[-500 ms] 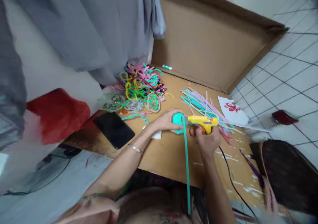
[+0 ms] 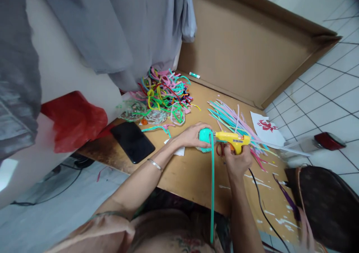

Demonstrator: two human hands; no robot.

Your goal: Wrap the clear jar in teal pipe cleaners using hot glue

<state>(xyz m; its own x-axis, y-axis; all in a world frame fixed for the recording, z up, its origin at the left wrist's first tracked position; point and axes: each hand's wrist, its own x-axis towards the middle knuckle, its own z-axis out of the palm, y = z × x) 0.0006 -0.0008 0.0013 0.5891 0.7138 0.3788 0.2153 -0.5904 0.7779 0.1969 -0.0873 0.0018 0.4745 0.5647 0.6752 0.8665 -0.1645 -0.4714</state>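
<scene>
Hands are working mid-table: I'm seeing the left hand (image 2: 192,135) pressing down with a closed grip on a teal coil (image 2: 205,136), whose loose teal strip (image 2: 212,193) is trailing back toward the body. The right hand (image 2: 236,159) is wrapping a full grip around the yellow glue gun (image 2: 231,138), its nozzle touching the coil. I'm also seeing a black phone (image 2: 132,141) lying left of the hands, a tangled pipe-cleaner pile (image 2: 162,92) behind, and straight pipe cleaners (image 2: 232,120) fanning just beyond the gun on the table (image 2: 190,174).
</scene>
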